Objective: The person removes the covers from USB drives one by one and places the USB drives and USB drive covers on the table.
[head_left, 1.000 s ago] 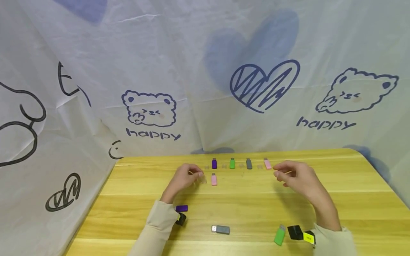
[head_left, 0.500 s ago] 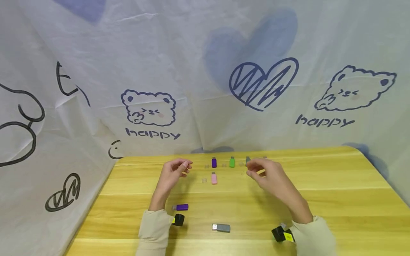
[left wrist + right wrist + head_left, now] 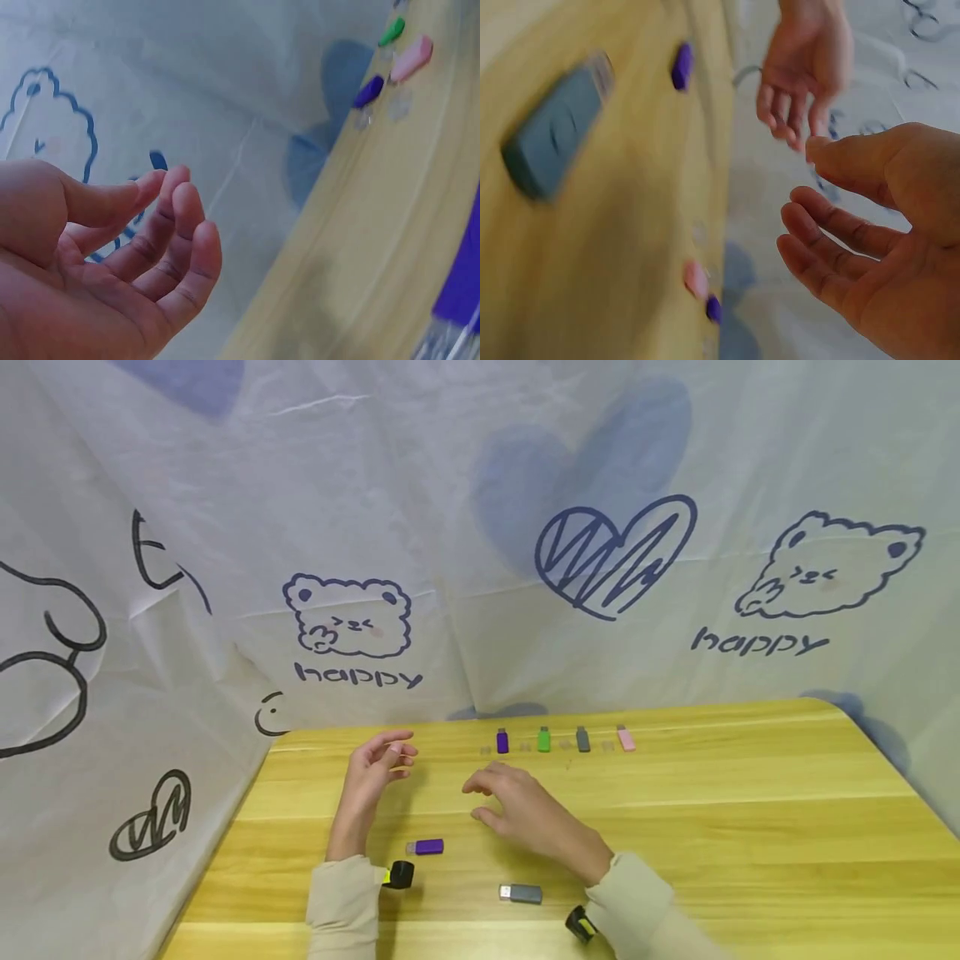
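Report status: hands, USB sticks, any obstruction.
Left hand, right hand: both empty. Near purple stick, gray stick: lying on table. Right hand blocks head view of front pink stick.

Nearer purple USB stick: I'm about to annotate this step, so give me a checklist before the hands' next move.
1. Left hand free: ok, nothing visible in it.
2. Right hand free: ok, nothing visible in it.
3. Nearer purple stick uncovered: ok.
4. Its connector end capped: cannot tell.
5. Nearer grey stick uncovered: ok.
6. Nearer pink stick visible in head view: not ok, only wrist views show it.
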Motion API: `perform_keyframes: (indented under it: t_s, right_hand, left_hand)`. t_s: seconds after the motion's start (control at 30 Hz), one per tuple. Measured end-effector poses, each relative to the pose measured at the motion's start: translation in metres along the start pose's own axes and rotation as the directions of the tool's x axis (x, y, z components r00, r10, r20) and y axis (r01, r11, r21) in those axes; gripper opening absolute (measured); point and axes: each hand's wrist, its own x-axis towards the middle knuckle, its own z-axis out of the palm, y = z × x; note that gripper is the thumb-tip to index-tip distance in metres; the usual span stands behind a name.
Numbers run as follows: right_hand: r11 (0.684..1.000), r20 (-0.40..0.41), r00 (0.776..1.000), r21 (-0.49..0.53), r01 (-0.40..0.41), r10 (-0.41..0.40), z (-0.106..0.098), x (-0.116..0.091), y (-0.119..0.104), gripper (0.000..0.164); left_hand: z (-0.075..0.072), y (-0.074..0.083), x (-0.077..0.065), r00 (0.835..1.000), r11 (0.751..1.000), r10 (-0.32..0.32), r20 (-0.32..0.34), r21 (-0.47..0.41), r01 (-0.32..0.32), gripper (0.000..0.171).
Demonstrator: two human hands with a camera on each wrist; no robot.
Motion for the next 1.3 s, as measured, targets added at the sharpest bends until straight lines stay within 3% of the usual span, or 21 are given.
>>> perform_keyframes:
  t_s: [0.43, 0.77, 1.07, 1.3]
  right_hand:
    - [0.992, 0.211, 0.977, -0.122, 0.013, 0.013, 0.055, 0.030, -0.022, 0.034]
    - [0.976, 0.258, 0.966, -0.209, 0.057, -0.001, 0.074, 0.043, -0.028, 0.030]
    - [0.979, 0.247, 0.968, -0.177, 0.095, -0.050, 0.083, 0.048, -0.027, 0.010]
    - [0.981, 0.246, 0.967, -0.161, 0.107, -0.066, 0.082, 0.047, -0.030, 0.004]
  left_hand:
    - [-0.020, -0.018, 0.001, 0.998, 0.988, -0.056, -0.028, 0.142, 0.059, 0.028]
    - [-0.027, -0.020, -0.001, 0.998, 0.985, -0.052, -0.040, 0.160, 0.058, 0.029]
    - [-0.027, -0.019, 0.000, 0.997, 0.978, -0.061, -0.044, 0.196, 0.068, 0.033]
    - [-0.026, -0.019, -0.001, 0.995, 0.983, -0.021, -0.100, 0.180, 0.039, 0.032]
